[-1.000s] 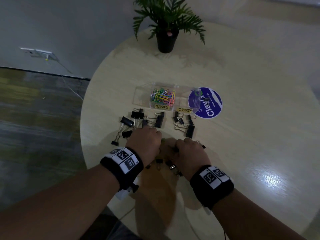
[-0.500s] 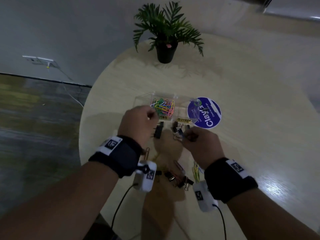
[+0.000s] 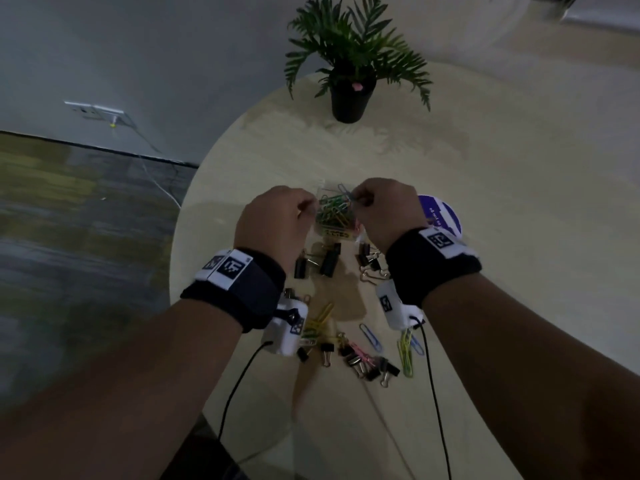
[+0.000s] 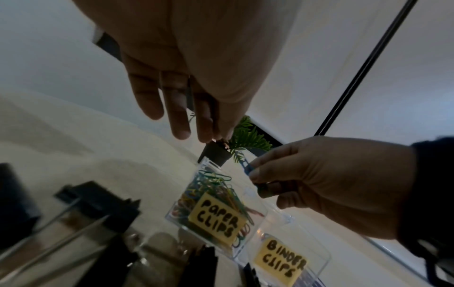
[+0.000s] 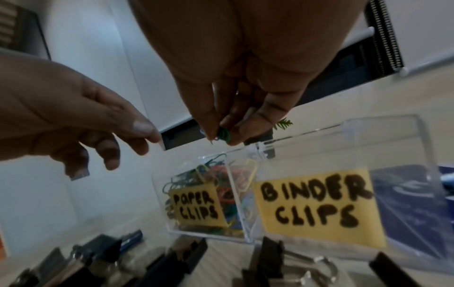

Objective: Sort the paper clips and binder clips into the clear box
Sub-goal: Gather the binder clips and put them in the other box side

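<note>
Right wrist view: right hand point(image 5: 236, 81) fingers pinch seemingly green paper clips point(image 5: 223, 134) above clear box point(image 5: 349, 124); left hand point(image 5: 73, 116) fingers relaxed, empty.

The clear box point(image 5: 343, 136) carries 2 yellow handwritten labels on its front wall. The left label point(image 5: 195, 206) reads "PAPER CLIPS" in black marker and fronts the compartment filled with coloured paper clips point(image 4: 216, 186). The right label point(image 5: 317, 207) reads "BINDER CLIPS". A round blue sticker point(image 3: 445, 216) on the table point(image 3: 519, 271) bears white lettering, too small and partly hidden to read.
</note>
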`<control>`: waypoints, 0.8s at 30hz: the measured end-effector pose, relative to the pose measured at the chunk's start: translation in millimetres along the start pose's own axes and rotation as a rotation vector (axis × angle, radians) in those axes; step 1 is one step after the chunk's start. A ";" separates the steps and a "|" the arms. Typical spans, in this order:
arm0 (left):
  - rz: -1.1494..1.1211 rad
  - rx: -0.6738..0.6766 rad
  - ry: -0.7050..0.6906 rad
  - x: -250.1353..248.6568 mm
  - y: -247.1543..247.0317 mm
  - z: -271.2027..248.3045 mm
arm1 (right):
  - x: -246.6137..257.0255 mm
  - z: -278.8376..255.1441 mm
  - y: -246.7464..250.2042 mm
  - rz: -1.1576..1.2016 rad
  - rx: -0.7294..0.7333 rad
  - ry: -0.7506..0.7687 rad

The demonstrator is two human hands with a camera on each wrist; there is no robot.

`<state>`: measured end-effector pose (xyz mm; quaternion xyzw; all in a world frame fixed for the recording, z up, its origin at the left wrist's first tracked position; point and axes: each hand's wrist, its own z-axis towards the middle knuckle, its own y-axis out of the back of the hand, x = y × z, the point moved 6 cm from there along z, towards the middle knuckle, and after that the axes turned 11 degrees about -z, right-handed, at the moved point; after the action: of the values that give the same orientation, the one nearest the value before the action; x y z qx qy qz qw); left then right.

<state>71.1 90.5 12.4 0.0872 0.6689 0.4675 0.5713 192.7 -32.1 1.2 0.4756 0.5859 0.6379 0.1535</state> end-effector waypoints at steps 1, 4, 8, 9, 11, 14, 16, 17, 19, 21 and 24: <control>-0.011 0.007 0.016 4.7 1.9 -5.9 | 3.8 1.1 -3.7 -0.046 0.040 0.019; -0.008 0.061 0.038 15.6 2.7 -24.2 | 2.0 -5.7 1.7 -0.022 -0.011 0.022; 0.065 0.325 0.022 24.7 -13.9 -67.2 | -23.6 -58.3 7.9 0.059 -0.126 0.000; 0.108 0.416 0.018 27.6 -19.9 -79.2 | -30.9 -77.0 -2.5 0.014 -0.028 0.001; 0.196 0.571 0.037 38.4 -28.7 -101.5 | -44.9 -116.4 -38.3 -0.127 0.265 -0.003; 0.164 0.664 0.067 52.9 -36.5 -123.6 | -56.1 -160.9 -74.5 -0.236 0.428 0.015; 0.100 0.615 0.069 55.4 -36.7 -124.9 | -56.3 -165.1 -77.7 -0.209 0.324 0.025; 0.085 0.584 0.068 55.5 -36.7 -122.7 | -55.9 -162.7 -76.7 -0.200 0.279 0.021; 0.108 0.542 0.049 54.0 -37.1 -115.9 | -57.3 -153.9 -76.1 -0.191 0.232 -0.010; 0.167 0.533 0.024 52.0 -39.0 -110.2 | -61.1 -146.8 -75.8 -0.215 0.231 -0.064; 0.228 0.552 0.008 48.5 -37.7 -106.7 | -69.9 -142.5 -75.6 -0.199 0.280 -0.150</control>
<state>-19.6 45.3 -57.6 0.3116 0.7590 0.3295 0.4672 88.3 -150.4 -76.4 0.4783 0.7001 0.4944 0.1914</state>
